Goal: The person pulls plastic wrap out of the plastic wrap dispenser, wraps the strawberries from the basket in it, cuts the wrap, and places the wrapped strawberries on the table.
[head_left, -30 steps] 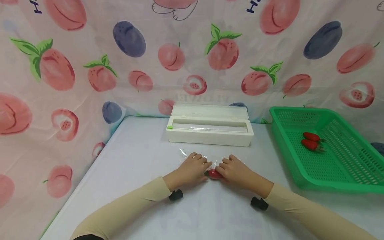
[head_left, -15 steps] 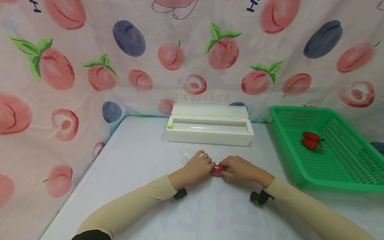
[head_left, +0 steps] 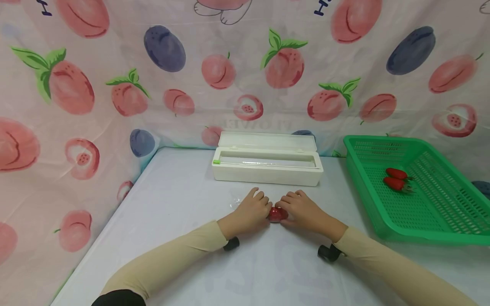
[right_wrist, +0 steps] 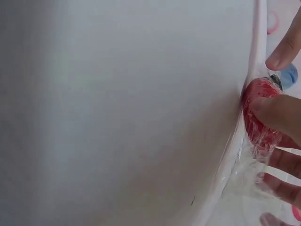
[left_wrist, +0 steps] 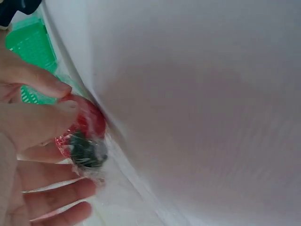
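A red, strawberry-like fruit [head_left: 274, 214] with a dark green top [left_wrist: 84, 151] lies wrapped in crinkled clear plastic film [right_wrist: 257, 157]. My left hand [head_left: 250, 212] pinches its left end, thumb on top and fingers beneath. From the other side my right hand [head_left: 300, 211] grips it, the thumb pressed on the red flesh in the right wrist view. A loose tail of film [head_left: 235, 204] sticks out beyond my left fingers. Both hands are close over the white table, and parts of the fruit are hidden behind the fingers.
Just behind the hands stands a white cling film box [head_left: 268, 173] with its lid raised and a roll inside. To the right, a green basket [head_left: 386, 225] holds two similar red fruits [head_left: 397, 178]. A fruit-printed cloth [head_left: 245, 63] hangs behind the white table [head_left: 183, 195].
The film spread has been gathered round the fruit, whose green top is covered in the head view. Both hands have shifted slightly; the left moved right, nearer the right hand.
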Tool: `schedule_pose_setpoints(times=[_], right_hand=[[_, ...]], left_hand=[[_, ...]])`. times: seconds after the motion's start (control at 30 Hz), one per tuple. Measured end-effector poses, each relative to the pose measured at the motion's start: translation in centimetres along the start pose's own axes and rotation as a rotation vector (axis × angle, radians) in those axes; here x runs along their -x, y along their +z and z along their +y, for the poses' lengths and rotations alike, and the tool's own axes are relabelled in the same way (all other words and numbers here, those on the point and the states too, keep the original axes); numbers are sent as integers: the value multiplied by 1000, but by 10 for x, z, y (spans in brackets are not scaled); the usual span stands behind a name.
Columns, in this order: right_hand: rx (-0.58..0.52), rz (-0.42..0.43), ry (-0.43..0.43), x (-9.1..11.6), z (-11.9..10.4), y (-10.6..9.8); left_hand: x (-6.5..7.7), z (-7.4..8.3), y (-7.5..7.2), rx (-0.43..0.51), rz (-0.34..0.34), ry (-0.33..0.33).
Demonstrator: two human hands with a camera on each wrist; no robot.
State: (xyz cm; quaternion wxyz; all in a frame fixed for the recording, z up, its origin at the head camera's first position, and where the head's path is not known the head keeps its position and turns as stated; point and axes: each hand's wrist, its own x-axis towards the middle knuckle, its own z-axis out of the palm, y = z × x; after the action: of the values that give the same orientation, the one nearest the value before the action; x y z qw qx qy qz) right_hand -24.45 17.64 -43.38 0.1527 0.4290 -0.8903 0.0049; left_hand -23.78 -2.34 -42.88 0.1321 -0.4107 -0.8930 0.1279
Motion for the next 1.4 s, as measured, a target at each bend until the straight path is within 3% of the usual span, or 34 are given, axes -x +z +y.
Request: schedule_pose_setpoints(times=[0.13, 0.3, 0.77, 1.4], right_hand=[[-25, -23, 8, 0, 2, 2], [-56, -64, 37, 1, 3, 4], [-46, -45, 19, -1, 2, 3], [-77, -73, 79, -5, 2, 0]], left_hand=[[-3, -1, 0, -26, 34, 12], [-7, -1, 3, -15, 0, 7], [-8, 1, 4, 26, 7, -36], [-10, -3, 4, 35, 7, -87]])
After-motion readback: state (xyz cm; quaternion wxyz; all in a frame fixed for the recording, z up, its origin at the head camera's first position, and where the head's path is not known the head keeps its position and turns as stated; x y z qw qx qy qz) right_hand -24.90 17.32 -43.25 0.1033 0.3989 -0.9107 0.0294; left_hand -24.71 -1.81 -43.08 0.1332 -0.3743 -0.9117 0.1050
